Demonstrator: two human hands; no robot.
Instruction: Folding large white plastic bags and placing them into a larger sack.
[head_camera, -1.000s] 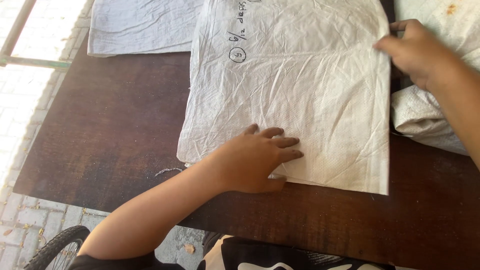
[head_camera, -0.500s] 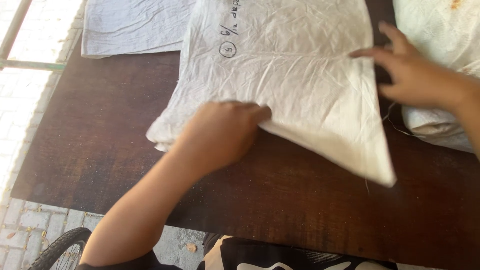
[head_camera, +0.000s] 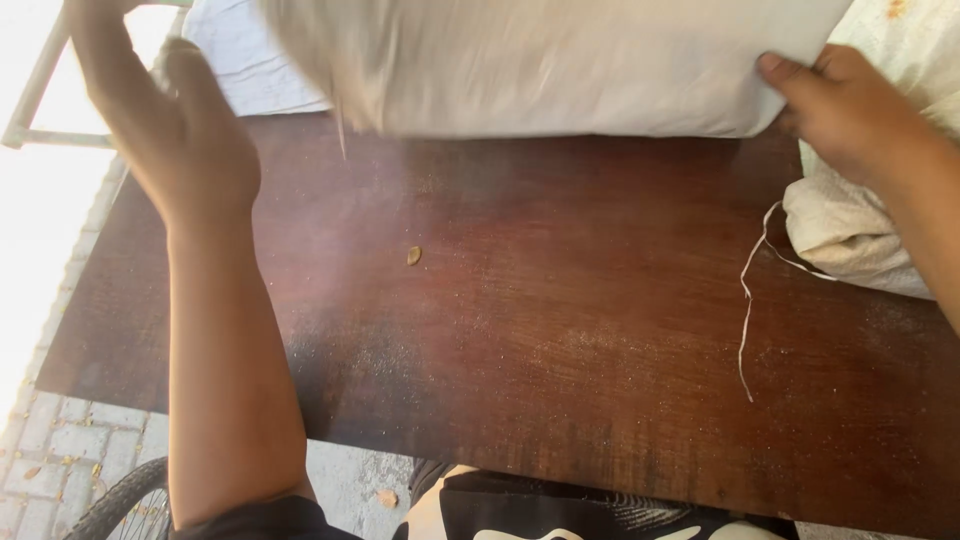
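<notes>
You lifted the white sack (head_camera: 560, 65) off the table (head_camera: 560, 330); your right hand (head_camera: 850, 110) gripped its corner, your left hand (head_camera: 185, 140) had let go, open, leaving the board bare.

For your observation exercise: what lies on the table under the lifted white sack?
Under the white sack, the brown table shows only a small seed-like speck. The table's far edge is hidden.
</notes>
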